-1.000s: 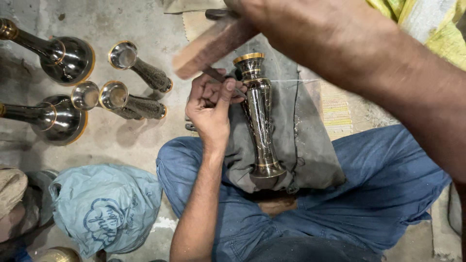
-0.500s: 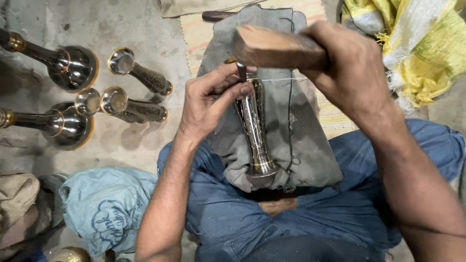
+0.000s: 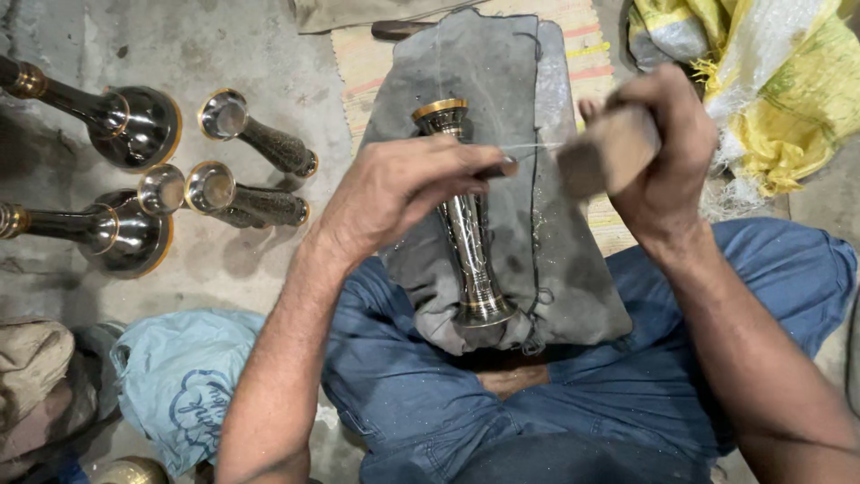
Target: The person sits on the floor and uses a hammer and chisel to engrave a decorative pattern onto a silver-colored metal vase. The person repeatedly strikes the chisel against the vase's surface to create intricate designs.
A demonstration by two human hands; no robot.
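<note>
Brass vase (image 3: 466, 224) on grey cloth (image 3: 528, 108), concrete floor (image 3: 161, 36); left hand (image 3: 403, 188) pinches tool, right hand (image 3: 663, 152) grips block.

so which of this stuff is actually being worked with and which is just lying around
In use:
- left hand pinching a thin tool
- right hand gripping a wooden block
- brass vase lying on the grey cloth pad

Lying about:
- other brass pieces on the floor at the left
- light blue bag
- yellow and white sack
</note>
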